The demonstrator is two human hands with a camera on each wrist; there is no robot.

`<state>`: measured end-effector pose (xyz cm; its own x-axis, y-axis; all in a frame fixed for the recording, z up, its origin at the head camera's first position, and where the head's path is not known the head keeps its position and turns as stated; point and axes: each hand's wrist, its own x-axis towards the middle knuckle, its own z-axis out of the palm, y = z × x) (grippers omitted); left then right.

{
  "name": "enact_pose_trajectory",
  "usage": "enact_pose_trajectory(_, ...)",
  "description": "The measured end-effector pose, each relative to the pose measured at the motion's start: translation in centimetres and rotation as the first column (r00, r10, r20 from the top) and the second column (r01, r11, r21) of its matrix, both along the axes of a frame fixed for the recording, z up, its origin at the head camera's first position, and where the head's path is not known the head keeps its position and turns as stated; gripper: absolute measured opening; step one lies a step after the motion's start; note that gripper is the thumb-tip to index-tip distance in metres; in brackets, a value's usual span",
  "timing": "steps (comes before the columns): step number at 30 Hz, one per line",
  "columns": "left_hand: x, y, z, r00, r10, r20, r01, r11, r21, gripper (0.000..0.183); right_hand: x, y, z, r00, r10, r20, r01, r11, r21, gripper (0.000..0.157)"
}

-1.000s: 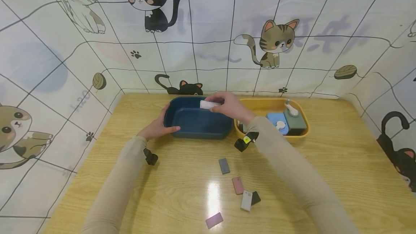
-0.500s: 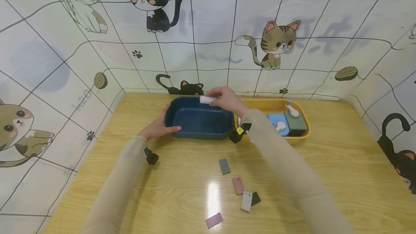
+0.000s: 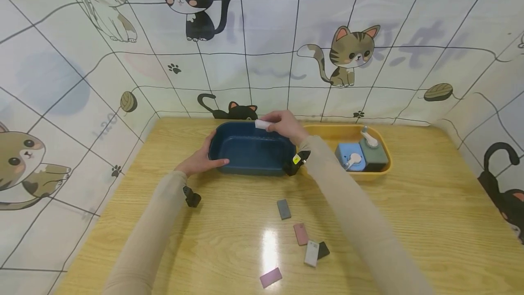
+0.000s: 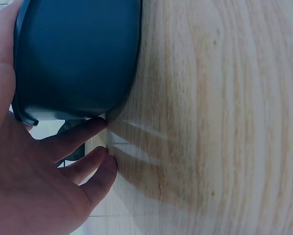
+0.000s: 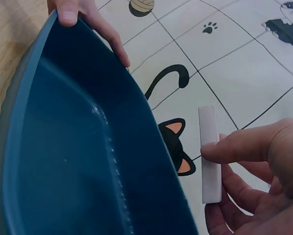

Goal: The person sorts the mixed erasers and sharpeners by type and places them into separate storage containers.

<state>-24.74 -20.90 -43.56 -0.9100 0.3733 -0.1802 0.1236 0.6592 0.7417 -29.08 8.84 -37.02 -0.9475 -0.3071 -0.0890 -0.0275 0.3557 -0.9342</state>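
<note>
My left hand (image 3: 200, 160) grips the left end of a dark blue plastic bin (image 3: 251, 170), thumb over the rim and the other fingers along the outside. In the left wrist view, fingertips of the left hand (image 4: 33, 181) reach the tabletop beside the bin's outer wall (image 4: 78, 58). My right hand (image 3: 284, 124) pinches a small white rectangular block (image 3: 262, 124) above the bin's back rim. The right wrist view has this block (image 5: 210, 176) upright between thumb and fingers, apart from the bin's rim.
Right of the blue bin stands a yellow bin (image 3: 388, 160) holding a light blue box (image 3: 348, 151) and a dark green box (image 3: 374, 156), both with white levers. Nearer lie small tiles: grey (image 3: 284, 209), pink (image 3: 300, 234), white (image 3: 311, 253), black (image 3: 323, 251), purple (image 3: 271, 277). A cat-patterned wall covering (image 3: 270, 67) stands behind.
My right hand has moved slightly back toward the wall with the white block, from over the bin's interior to its back rim. The left hand keeps its place on the bin.
</note>
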Motion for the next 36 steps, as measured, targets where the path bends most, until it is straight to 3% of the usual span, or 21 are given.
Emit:
enact_pose_trajectory(16,-0.1,-0.1,-0.2,1.0,0.001,0.005,-0.001,1.0,0.005,0.111,-1.0,-0.4,-2.3,0.989,-0.088,0.122,0.09,0.996,-0.012,0.04)
enact_pose_trajectory(27,0.2,0.1,0.1,1.0,0.006,0.009,-0.006,1.0,0.013,0.111,-0.7,-1.5,-2.8,0.988,-0.078,0.134,0.083,0.996,-0.029,0.039)
enact_pose_trajectory(36,0.1,0.1,0.0,1.0,-0.002,0.006,0.002,0.999,0.033,0.11,-0.3,-0.7,-2.4,0.987,-0.047,0.151,0.05,0.999,-0.02,0.039)
